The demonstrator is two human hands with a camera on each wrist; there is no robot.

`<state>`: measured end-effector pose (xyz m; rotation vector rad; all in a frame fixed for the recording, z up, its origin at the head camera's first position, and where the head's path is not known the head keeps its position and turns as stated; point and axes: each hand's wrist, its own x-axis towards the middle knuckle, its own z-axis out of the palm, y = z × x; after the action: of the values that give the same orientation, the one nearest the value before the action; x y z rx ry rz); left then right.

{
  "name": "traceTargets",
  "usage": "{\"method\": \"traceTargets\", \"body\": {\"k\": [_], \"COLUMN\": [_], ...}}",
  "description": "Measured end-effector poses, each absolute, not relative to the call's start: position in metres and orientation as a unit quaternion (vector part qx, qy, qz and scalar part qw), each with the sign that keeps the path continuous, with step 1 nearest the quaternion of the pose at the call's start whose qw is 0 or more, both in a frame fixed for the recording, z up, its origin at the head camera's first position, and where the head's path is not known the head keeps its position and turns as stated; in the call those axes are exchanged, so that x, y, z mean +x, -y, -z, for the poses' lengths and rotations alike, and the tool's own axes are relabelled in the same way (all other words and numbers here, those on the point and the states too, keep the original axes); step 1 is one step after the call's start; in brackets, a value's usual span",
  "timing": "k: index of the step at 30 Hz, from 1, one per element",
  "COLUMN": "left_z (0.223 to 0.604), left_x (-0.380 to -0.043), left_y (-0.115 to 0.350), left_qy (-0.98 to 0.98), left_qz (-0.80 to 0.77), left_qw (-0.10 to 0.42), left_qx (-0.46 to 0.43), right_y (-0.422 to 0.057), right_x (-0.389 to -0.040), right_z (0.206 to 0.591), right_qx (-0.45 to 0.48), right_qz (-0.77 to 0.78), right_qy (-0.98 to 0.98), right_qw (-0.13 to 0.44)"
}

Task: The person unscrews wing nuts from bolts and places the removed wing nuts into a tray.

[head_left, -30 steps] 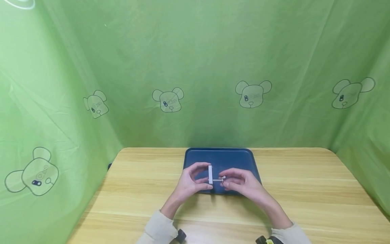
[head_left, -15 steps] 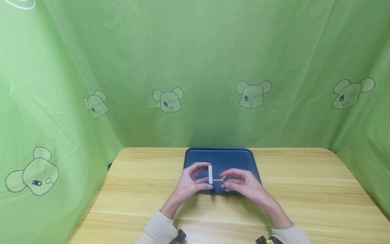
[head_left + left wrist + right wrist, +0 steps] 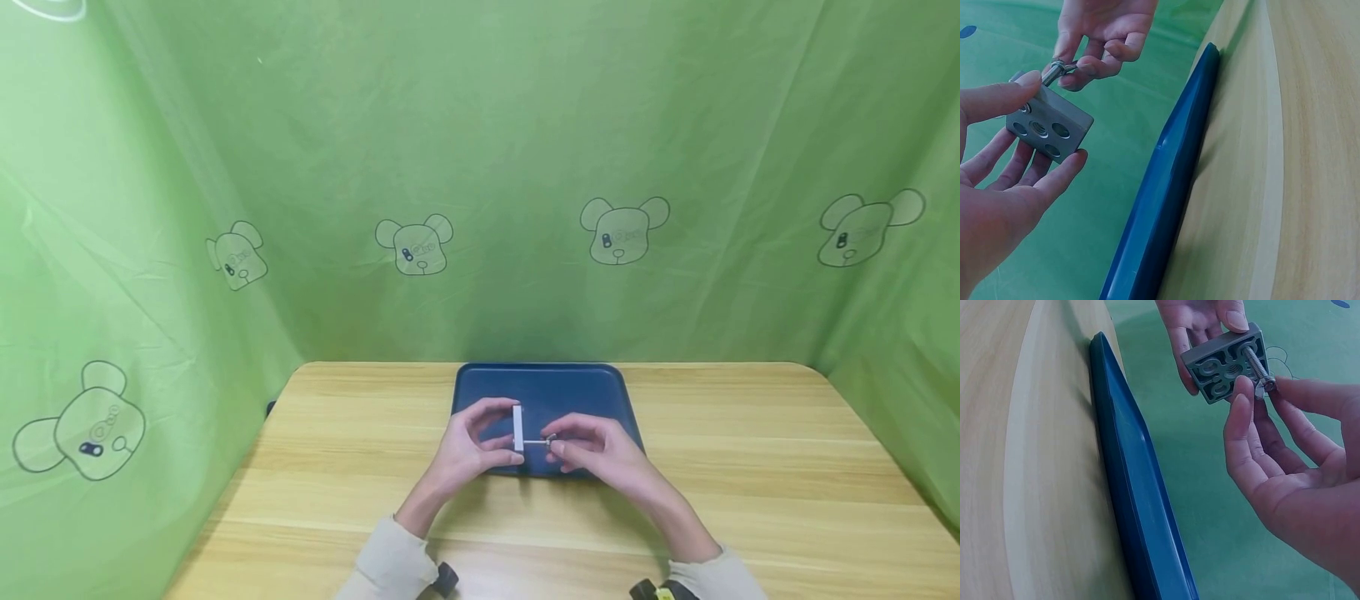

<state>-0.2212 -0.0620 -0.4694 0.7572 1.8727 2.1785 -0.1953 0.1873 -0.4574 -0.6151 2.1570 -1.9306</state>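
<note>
Upright above the tray, a grey metal block with several round holes is held by my left hand. Its thumb presses one edge and its fingertips support the opposite edge. The block's recessed, ribbed face shows in the right wrist view. A threaded wing bolt sticks out from a hole near that face's edge, its shank pointing toward my right hand. Thumb and fingers of the right hand pinch the bolt's winged head, partly covering it.
A dark blue tray with a raised rim lies on the wood-grain table, below the hands. Green curtains with printed bear heads surround the table at the back and sides.
The wing bolt's head has turned between the right fingertips, and those fingers have shifted slightly around it. The left hand and the block have stayed in place.
</note>
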Motion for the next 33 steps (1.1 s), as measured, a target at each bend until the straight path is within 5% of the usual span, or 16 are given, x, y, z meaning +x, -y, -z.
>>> {"method": "traceTargets", "body": {"k": [33], "left_z": [0.4721], "left_x": [-0.2212], "left_y": [0.0608], "left_qy": [-0.621], "left_qz": [-0.738], "left_qw": [0.090], "left_qx": [0.248], "right_y": [-0.1866], "right_x": [-0.1946], "right_z": [0.4563], "right_qx": [-0.210], "right_qz": [0.659], "right_qy": [-0.717], "right_qw": [0.089]}}
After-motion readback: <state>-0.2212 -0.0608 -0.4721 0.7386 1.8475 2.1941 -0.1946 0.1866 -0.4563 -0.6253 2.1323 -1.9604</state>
